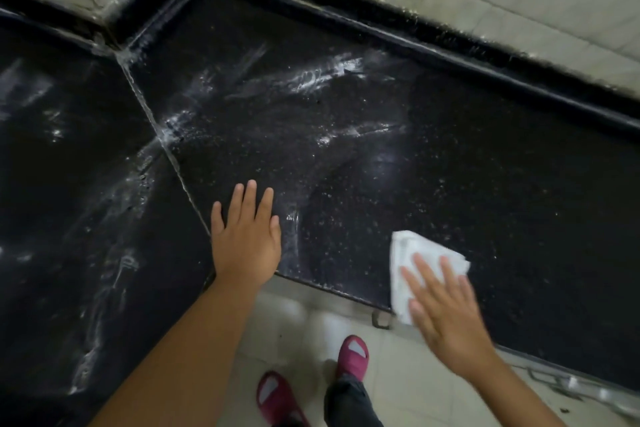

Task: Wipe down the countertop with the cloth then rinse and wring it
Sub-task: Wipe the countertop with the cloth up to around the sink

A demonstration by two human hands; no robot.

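the white cloth (412,260) lies on the black table (346,149), close to the front edge, and one corner of it hangs a little over that edge. the right hand (446,308) is on top of the near half of the cloth, with its fingers (429,270) straight and spread, pressing it flat and not curled round it. so the cloth sits under that hand and pokes out past the fingertips, away from the person and a bit to the left. the cloth looks folded, and its long side runs from the front edge up toward the back of the table. the right hand looks a little blurred, so it may be sliding, but i cannot tell which way. the left hand (247,236) is flat on the table too, fingers straight, holding nothing, well apart from the cloth, next to the pale seam (162,149) where two slabs meet. the right hand is the one that has the cloth, so i think it will do the wiping. the white smears (322,76) and specks lie farther back and to the left, near the raised back edge, away from both hands. to reach them the cloth would need to be pushed forward and left, toward the corner. no tap or sink shows, so the rinsing looks a long way off.
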